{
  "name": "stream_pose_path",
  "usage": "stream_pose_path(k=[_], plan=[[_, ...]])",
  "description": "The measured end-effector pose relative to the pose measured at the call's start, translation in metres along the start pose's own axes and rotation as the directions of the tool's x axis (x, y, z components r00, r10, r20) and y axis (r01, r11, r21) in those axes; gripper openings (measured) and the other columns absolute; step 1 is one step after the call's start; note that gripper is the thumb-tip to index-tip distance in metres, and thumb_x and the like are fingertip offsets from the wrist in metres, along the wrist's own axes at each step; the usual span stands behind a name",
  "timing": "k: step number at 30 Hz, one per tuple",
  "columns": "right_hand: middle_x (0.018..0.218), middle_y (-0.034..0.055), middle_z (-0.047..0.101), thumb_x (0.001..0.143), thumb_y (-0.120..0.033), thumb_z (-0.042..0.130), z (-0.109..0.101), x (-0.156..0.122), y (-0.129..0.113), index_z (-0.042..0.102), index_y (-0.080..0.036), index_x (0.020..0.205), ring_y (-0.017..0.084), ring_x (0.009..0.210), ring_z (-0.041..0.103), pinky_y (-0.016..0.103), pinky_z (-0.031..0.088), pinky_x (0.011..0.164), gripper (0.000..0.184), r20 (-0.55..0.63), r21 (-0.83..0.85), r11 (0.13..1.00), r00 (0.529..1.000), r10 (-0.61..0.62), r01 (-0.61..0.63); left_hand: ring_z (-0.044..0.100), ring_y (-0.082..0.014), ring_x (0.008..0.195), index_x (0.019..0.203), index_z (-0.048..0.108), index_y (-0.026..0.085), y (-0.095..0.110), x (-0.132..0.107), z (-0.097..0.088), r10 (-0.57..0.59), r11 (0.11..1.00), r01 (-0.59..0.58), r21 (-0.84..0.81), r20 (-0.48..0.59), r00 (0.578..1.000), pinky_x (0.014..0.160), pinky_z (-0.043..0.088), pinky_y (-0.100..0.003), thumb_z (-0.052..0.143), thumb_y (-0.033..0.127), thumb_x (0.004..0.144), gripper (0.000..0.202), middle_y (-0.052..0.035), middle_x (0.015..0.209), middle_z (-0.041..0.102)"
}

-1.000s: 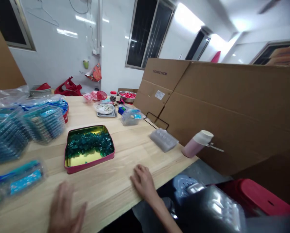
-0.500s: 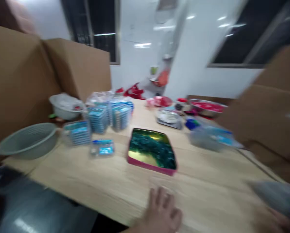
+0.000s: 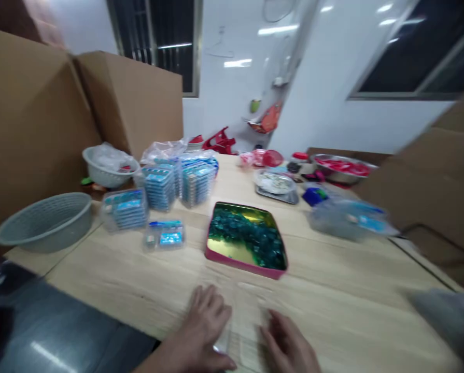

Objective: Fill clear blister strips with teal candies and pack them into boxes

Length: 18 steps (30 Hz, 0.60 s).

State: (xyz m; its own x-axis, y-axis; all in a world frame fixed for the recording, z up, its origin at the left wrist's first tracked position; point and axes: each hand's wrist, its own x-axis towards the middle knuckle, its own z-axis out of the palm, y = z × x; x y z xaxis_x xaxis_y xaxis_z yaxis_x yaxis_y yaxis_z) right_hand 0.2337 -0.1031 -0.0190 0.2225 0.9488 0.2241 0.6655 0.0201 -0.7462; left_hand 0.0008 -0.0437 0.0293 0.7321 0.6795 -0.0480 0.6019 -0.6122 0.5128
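Note:
Both my hands are low at the table's near edge, in front of a pink tin point(image 3: 244, 259) with a gold inside, full of small green pieces. A faint clear plastic tray point(image 3: 244, 324) lies on the wood between them. My left hand point(image 3: 202, 331) is curled round the tray's left side. My right hand point(image 3: 290, 347) lies with its fingers stretched out against the tray's right side. The picture is slightly blurred.
Stacks of clear packs with blue labels point(image 3: 177, 181) and one single pack point(image 3: 165, 234) stand left of the tin. A grey basket point(image 3: 45, 220) and a white basket point(image 3: 107, 168) sit far left. Cardboard sheets point(image 3: 33, 114) wall both sides. A metal tray point(image 3: 275, 187) and a steel bowl point(image 3: 342, 168) stand behind.
The view has swung left from the cardboard and pink bottle to the table's left part. Both hands have come together on the clear tray before the tin.

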Motion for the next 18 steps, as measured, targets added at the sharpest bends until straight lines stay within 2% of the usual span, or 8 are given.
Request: stream_pose_path(k=[3, 6, 9, 11, 13, 15, 18], plan=[[0.079, 0.0068, 0.066, 0.081, -0.038, 0.053, 0.009, 0.010, -0.019, 0.062, -0.016, 0.102, 0.018, 0.062, 0.063, 0.026, 0.052, 0.052, 0.032, -0.014, -0.013, 0.999, 0.999, -0.035, 0.035, 0.025, -0.0384, 0.134, 0.125, 0.049, 0.022, -0.011, 0.003, 0.007, -0.037, 0.999, 0.038, -0.021, 0.030, 0.999, 0.109, 0.012, -0.058, 0.068, 0.058, 0.063, 0.074, -0.0127, 0.131, 0.047], [0.081, 0.0065, 0.065, 0.084, -0.036, 0.051, -0.007, 0.035, -0.034, 0.063, -0.018, 0.099, 0.016, 0.063, 0.062, 0.025, 0.051, 0.055, 0.027, -0.006, -0.091, 0.992, 0.996, -0.084, 0.083, 0.023, -0.0420, 0.134, 0.130, 0.046, 0.020, -0.025, 0.005, 0.024, 0.026, 1.000, -0.026, 0.014, 0.016, 1.000, 0.107, 0.011, -0.063, 0.066, 0.056, 0.063, 0.079, -0.0165, 0.134, 0.045], [0.083, 0.0061, 0.067, 0.088, -0.031, 0.047, -0.019, 0.083, -0.045, 0.065, -0.018, 0.094, 0.016, 0.066, 0.062, 0.026, 0.049, 0.063, 0.022, 0.071, -0.155, 0.972, 0.984, -0.165, 0.175, 0.026, -0.0430, 0.132, 0.131, 0.045, 0.020, -0.038, 0.008, 0.048, 0.072, 0.994, -0.063, 0.089, -0.100, 0.992, 0.105, 0.014, -0.065, 0.067, 0.055, 0.063, 0.080, -0.0170, 0.133, 0.047], [0.086, 0.0063, 0.069, 0.085, -0.023, 0.050, -0.014, 0.125, -0.048, 0.066, -0.018, 0.092, 0.018, 0.074, 0.064, 0.026, 0.048, 0.068, 0.019, 0.138, -0.241, 0.946, 0.973, -0.187, 0.216, 0.030, -0.0443, 0.130, 0.129, 0.048, 0.020, -0.045, 0.011, 0.068, 0.095, 0.987, -0.069, 0.142, -0.187, 0.978, 0.104, 0.018, -0.066, 0.068, 0.057, 0.060, 0.081, -0.0171, 0.131, 0.049], [0.089, 0.0064, 0.071, 0.081, -0.017, 0.053, -0.001, 0.164, -0.048, 0.067, -0.018, 0.095, 0.019, 0.083, 0.065, 0.025, 0.046, 0.074, 0.020, 0.201, -0.392, 0.901, 0.973, -0.114, 0.187, 0.034, -0.0454, 0.127, 0.127, 0.051, 0.020, -0.049, 0.015, 0.088, 0.148, 0.975, -0.092, 0.204, -0.276, 0.950, 0.101, 0.023, -0.066, 0.066, 0.062, 0.060, 0.080, -0.0179, 0.129, 0.051], [0.092, 0.0071, 0.072, 0.077, -0.014, 0.056, 0.016, 0.194, -0.047, 0.068, -0.018, 0.098, 0.020, 0.088, 0.065, 0.024, 0.044, 0.075, 0.025, 0.245, -0.492, 0.854, 0.968, -0.051, 0.170, 0.037, -0.0456, 0.125, 0.122, 0.054, 0.019, -0.050, 0.019, 0.104, 0.185, 0.963, -0.085, 0.254, -0.400, 0.898, 0.100, 0.026, -0.066, 0.059, 0.069, 0.064, 0.077, -0.0191, 0.127, 0.052], [0.090, 0.0105, 0.072, 0.072, -0.011, 0.057, 0.035, 0.216, -0.043, 0.070, -0.017, 0.090, 0.023, 0.089, 0.065, 0.025, 0.043, 0.073, 0.023, 0.262, -0.528, 0.832, 0.965, -0.029, 0.169, 0.043, -0.0455, 0.120, 0.115, 0.058, 0.017, -0.045, 0.019, 0.108, 0.221, 0.958, -0.075, 0.276, -0.548, 0.807, 0.096, 0.030, -0.066, 0.053, 0.073, 0.066, 0.074, -0.0208, 0.122, 0.056]])
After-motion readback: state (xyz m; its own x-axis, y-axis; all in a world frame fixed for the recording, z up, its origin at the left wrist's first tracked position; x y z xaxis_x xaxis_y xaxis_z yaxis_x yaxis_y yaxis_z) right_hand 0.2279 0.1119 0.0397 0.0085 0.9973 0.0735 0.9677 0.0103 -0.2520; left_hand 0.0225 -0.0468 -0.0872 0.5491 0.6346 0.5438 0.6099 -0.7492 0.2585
